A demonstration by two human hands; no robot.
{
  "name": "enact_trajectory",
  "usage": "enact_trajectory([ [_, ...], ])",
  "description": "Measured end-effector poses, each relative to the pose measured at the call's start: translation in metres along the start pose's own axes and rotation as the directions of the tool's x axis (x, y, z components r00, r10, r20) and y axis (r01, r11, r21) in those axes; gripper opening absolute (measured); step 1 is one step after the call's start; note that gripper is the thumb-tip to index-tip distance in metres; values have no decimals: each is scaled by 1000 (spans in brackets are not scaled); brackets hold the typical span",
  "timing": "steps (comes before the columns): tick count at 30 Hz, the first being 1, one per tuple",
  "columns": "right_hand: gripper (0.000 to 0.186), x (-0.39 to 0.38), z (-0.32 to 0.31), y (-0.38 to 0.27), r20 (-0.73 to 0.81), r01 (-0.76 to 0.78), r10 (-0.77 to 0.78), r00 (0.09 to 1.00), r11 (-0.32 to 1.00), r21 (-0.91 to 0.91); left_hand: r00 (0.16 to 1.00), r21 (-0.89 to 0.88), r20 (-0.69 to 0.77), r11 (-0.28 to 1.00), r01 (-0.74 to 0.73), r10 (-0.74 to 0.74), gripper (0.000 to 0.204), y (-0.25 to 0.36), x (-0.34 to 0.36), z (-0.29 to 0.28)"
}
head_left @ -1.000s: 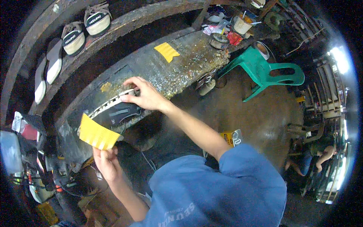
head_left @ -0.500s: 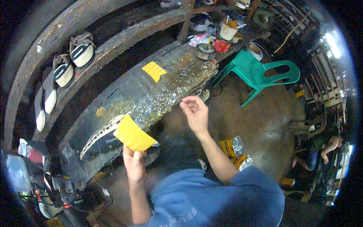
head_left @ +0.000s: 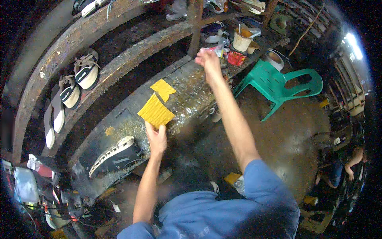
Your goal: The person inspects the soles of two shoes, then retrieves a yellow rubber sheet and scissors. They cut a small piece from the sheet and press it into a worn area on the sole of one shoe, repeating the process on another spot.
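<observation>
My left hand [head_left: 156, 139] grips a yellow rubber piece with a zigzag pattern [head_left: 155, 111] by its lower edge, over the worn bench [head_left: 123, 119]. A second yellow piece [head_left: 162, 88] lies just beyond it. Below and left of that hand, a dark shoe with a white sole edge [head_left: 111, 156] rests on the bench. My right hand [head_left: 207, 59] reaches to the bench's far right part, beside containers and a red tin [head_left: 236, 57]; its fingers are bent and blurred, and I cannot tell whether they hold anything.
Sandals [head_left: 85, 75] and pale soles [head_left: 59, 119] stand on the wooden shelves at left. A tub with brushes [head_left: 241, 40] is at the back. A green plastic chair [head_left: 280, 89] is right of the bench. A co-worker [head_left: 352, 161] is at the far right.
My right hand has left the shoe and moved forward and right to the containers. My left hand has raised the yellow piece up the bench, near the other piece.
</observation>
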State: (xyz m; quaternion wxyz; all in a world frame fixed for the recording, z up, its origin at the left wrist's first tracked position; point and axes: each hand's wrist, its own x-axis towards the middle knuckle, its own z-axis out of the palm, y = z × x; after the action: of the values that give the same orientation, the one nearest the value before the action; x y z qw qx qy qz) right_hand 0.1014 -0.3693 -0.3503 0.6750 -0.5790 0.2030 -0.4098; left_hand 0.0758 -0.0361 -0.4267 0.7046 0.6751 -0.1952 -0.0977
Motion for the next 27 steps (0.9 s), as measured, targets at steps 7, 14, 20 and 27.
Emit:
enact_trajectory([
  [7, 76, 188, -12, 54, -132, -382, 428, 894, 882, 277, 999, 19, -43, 999, 27, -26, 60, 2, -4, 3],
  [14, 53, 285, -40, 84, 15, -440, 444, 896, 884, 160, 951, 411, -56, 875, -255, 303, 51, 17, -1, 7],
  [20, 27, 308, -64, 69, -349, -292, 230, 909, 947, -136, 998, 150, -66, 989, 12, -2, 41, 25, -7, 3],
  [27, 18, 120, -66, -33, -109, -360, 390, 914, 907, 218, 994, 55, -87, 997, -58, 63, 44, 12, -6, 9],
])
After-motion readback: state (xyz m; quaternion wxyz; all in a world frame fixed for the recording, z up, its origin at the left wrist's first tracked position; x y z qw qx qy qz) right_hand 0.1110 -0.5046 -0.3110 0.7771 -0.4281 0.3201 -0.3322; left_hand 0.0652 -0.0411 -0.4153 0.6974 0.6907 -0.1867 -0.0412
